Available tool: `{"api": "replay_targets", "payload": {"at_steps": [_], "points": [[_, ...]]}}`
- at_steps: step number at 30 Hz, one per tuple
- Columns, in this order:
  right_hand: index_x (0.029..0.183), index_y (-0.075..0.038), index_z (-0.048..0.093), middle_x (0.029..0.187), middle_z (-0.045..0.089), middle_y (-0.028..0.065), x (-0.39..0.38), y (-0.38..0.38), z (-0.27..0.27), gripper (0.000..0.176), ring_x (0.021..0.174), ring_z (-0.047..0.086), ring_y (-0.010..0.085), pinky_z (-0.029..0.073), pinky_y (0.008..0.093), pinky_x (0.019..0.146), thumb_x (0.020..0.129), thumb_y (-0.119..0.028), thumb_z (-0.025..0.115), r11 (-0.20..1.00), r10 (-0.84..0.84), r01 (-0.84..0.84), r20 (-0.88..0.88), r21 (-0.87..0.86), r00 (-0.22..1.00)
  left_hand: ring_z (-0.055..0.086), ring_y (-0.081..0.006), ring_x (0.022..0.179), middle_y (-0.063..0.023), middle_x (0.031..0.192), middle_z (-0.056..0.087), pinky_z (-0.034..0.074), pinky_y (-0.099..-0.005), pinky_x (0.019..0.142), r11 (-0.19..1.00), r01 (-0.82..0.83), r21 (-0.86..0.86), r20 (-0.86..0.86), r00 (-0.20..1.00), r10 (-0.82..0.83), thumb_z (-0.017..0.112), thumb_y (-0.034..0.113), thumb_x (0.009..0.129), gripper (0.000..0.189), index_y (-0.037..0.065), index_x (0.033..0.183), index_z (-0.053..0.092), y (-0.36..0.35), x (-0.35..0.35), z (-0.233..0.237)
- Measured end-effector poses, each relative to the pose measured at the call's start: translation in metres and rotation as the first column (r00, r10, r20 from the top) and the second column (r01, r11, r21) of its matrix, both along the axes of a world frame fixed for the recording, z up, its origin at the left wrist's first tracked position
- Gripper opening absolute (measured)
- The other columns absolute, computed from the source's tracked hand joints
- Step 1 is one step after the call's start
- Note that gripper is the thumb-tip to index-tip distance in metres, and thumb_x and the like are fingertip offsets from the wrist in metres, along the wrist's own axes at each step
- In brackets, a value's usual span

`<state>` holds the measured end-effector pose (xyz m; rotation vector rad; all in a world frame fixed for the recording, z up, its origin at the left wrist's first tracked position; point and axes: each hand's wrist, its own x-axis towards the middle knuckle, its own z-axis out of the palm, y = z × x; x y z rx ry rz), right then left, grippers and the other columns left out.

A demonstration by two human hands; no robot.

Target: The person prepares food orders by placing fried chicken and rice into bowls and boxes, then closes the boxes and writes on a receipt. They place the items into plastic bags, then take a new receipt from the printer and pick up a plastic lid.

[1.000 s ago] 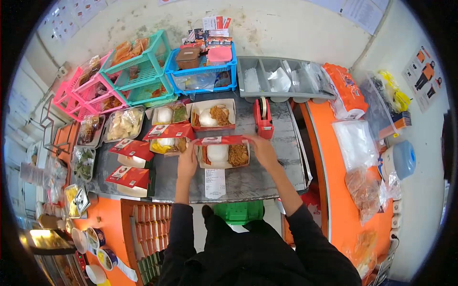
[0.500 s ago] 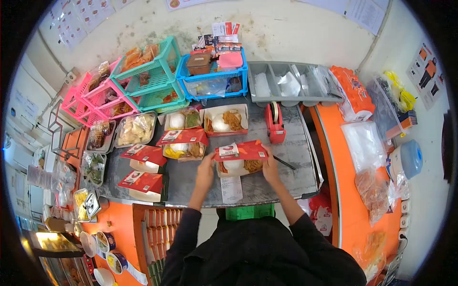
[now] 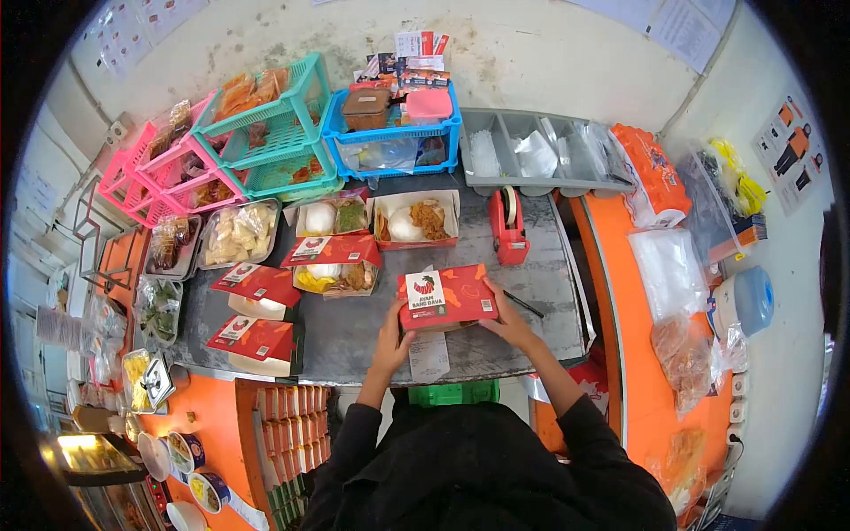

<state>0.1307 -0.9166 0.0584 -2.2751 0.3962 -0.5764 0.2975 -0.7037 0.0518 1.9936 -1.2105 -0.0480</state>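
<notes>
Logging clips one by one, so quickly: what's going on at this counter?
A person in black sleeves grips a red-lidded cardboard meal box on the grey counter, left hand at its left edge, right hand at its right. Its lid lies shut. A white paper slip lies in front of it, a red tape dispenser stands behind, and an open cardboard box of rice and fried food sits further back.

Grey table [image 3: 354, 329] - red tape dispenser [image 3: 511, 228] upright at the right. Behind centre: two open meal boxes, one with rice and noodles [image 3: 416, 219], one with rice and greens [image 3: 332, 217]. Half-closed box [image 3: 335, 264] just in front. Two red-lidded boxes [image 3: 257, 288] [image 3: 251, 341] on the left. Back row - pink basket [image 3: 155, 173], teal basket [image 3: 274, 124], blue basket [image 3: 394, 133], grey divided tray [image 3: 540, 155].
</notes>
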Motion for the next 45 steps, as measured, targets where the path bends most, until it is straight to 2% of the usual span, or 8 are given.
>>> {"api": "replay_targets", "payload": {"at_steps": [10, 15, 18, 22, 24, 28, 30, 45], "points": [[0.131, -0.028, 0.036, 0.144, 0.010, 0.0194, -0.003, -0.001, 0.003, 0.060, 0.127, 0.027, 0.0364, 0.029, 0.0365, 0.100, 0.077, -0.018, 0.061, 0.960, 0.236, -0.218, -0.089, 0.179, 0.968, 0.046, -0.0388, 0.112, -0.0264, 0.126, 0.041, 0.038, -0.0370, 0.092, 0.992, 0.094, -0.078, -0.485, 0.866, -0.120, 0.055, 0.027, 0.083, 0.041, 0.008, 0.119, 0.049, 0.003, 0.011, -0.013], [0.118, -0.021, 0.054, 0.142, 0.021, 0.0143, -0.005, 0.002, 0.038, 0.037, 0.124, 0.034, 0.0305, 0.040, 0.0342, 0.090, 0.081, -0.021, 0.055, 0.767, 0.053, -0.211, -0.269, -0.605, 0.962, 0.043, -0.0292, 0.117, -0.0146, 0.118, 0.053, 0.029, -0.0462, 0.098, 0.959, -0.059, 0.277, 0.484, 0.871, -0.086, 0.054, 0.028, 0.082, 0.040, 0.016, 0.121, 0.051, 0.004, 0.012, 0.026], [0.114, -0.015, 0.057, 0.139, 0.028, 0.0126, 0.000, -0.008, 0.021, 0.032, 0.121, 0.038, 0.0228, 0.043, 0.0313, 0.086, 0.083, -0.025, 0.052, 0.616, 0.085, -0.238, -0.238, -0.751, 0.968, 0.040, -0.0229, 0.120, -0.0039, 0.119, 0.054, 0.025, -0.0499, 0.099, 0.885, 0.317, 0.341, 0.441, 0.778, -0.448, 0.056, 0.028, 0.080, 0.040, 0.022, 0.119, 0.053, -0.016, 0.020, 0.026], [0.102, -0.007, 0.060, 0.087, 0.059, 0.0099, 0.013, -0.039, 0.021, 0.024, 0.080, 0.059, 0.0187, 0.047, 0.0281, 0.068, 0.085, -0.023, 0.053, 0.861, -0.418, 0.379, 0.047, 0.339, 0.907, 0.049, -0.0178, 0.108, 0.0048, 0.102, 0.059, 0.032, -0.0447, 0.095, 0.932, 0.350, 0.090, 0.424, 0.833, -0.354, 0.065, 0.025, 0.074, 0.018, 0.016, 0.089, 0.063, -0.040, 0.003, 0.020], [0.090, -0.006, 0.061, 0.066, 0.055, 0.0015, 0.041, -0.067, 0.017, 0.020, 0.063, 0.053, 0.0109, 0.045, 0.0231, 0.056, 0.085, -0.024, 0.055, 0.641, -0.696, 0.761, 0.341, -0.101, 0.632, 0.052, -0.0192, 0.104, 0.0021, 0.095, 0.060, 0.034, -0.0456, 0.094, 0.934, 0.352, 0.059, 0.396, 0.851, -0.345, 0.067, 0.021, 0.071, 0.013, 0.012, 0.078, 0.062, -0.048, -0.006, 0.016], [0.091, -0.005, 0.058, 0.077, 0.056, 0.0020, 0.062, -0.102, -0.010, 0.017, 0.070, 0.056, 0.0134, 0.044, 0.0269, 0.056, 0.083, -0.020, 0.058, 0.638, -0.585, 0.588, -0.184, 0.496, 0.790, 0.052, -0.0218, 0.105, -0.0014, 0.092, 0.060, 0.035, -0.0488, 0.093, 0.963, 0.270, 0.006, 0.269, 0.927, -0.261, 0.067, 0.017, 0.072, 0.012, 0.009, 0.079, 0.060, -0.050, -0.016, 0.008], [0.084, -0.006, 0.054, 0.081, 0.052, -0.0006, 0.057, -0.097, -0.002, 0.015, 0.072, 0.054, 0.0122, 0.049, 0.0283, 0.062, 0.083, -0.020, 0.058, 0.107, -0.618, 0.201, -0.093, 0.974, 0.781, 0.053, -0.0226, 0.105, -0.0025, 0.091, 0.060, 0.035, -0.0496, 0.093, 0.967, 0.253, -0.008, 0.255, 0.936, -0.243, 0.067, 0.016, 0.072, 0.012, 0.008, 0.079, 0.060, -0.048, -0.017, 0.005], [0.117, -0.008, 0.046, 0.070, 0.056, 0.0019, 0.018, 0.081, 0.022, 0.041, 0.053, 0.051, 0.0087, 0.044, 0.0208, 0.046, 0.079, -0.011, 0.062, 0.684, -0.593, 0.525, -0.033, 0.507, 0.805, 0.052, -0.0239, 0.103, -0.0051, 0.088, 0.058, 0.032, -0.0495, 0.094, 0.985, 0.171, 0.019, 0.206, 0.964, -0.171, 0.066, 0.017, 0.072, 0.024, 0.009, 0.093, 0.058, -0.051, -0.021, -0.001]]}}
